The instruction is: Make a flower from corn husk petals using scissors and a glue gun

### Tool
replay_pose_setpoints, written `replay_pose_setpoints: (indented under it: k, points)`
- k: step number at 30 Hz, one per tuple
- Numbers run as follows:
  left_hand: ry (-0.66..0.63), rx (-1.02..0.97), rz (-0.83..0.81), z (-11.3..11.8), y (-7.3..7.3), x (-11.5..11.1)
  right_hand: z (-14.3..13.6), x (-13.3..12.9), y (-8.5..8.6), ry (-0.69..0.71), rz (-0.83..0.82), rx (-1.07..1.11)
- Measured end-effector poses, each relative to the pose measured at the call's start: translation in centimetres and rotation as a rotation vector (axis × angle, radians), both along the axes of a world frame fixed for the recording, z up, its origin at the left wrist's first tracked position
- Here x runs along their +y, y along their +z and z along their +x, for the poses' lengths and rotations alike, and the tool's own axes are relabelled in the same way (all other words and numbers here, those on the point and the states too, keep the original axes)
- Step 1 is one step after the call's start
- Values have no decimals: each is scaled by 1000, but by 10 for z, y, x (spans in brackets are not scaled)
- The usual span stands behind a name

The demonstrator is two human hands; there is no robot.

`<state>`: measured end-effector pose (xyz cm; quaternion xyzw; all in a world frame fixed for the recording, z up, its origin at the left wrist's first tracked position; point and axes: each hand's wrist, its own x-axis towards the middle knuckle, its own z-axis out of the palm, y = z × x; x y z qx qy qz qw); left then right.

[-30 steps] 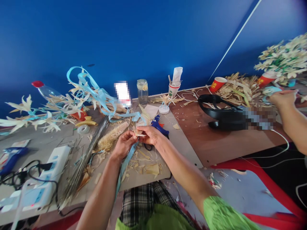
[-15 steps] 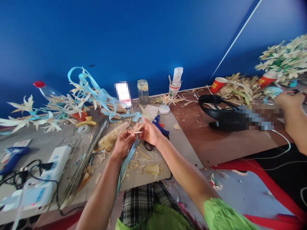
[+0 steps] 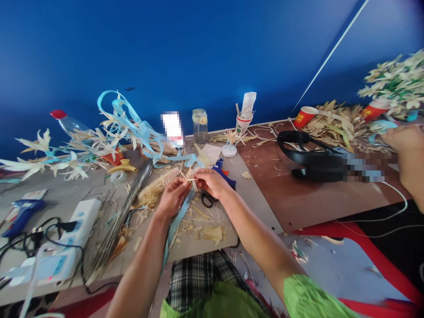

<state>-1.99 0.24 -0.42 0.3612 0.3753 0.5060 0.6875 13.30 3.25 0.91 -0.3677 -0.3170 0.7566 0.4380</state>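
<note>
In the head view, the left hand (image 3: 172, 194) and right hand (image 3: 213, 182) each kept a pinching grip on a pale, papery husk piece (image 3: 191, 179) above the counter (image 3: 253, 205), near one bristly corncob (image 3: 155, 187), a flat blue ribbon (image 3: 177, 221) and two glue guns (image 3: 26, 214). Half a second earlier, the right fingers stood higher, more spread.

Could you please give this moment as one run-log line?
left hand: pinching pale strip | right hand: pinching same strip | below hands: blue ribbon | near left hand: corncob, thin grey rods
</note>
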Motion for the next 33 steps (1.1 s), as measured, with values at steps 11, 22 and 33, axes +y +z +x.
replay_pose_setpoints:
  k: [11,22,33]
  points:
    - [-71,-24,-21,-2,1,0,2,1,1,30,5,18]
    - [-134,-58,-43,-4,-3,1,3,1,-1,-24,14,28]
    - [-59,-79,-61,-4,-4,2,1,2,-1,-5,18,26]
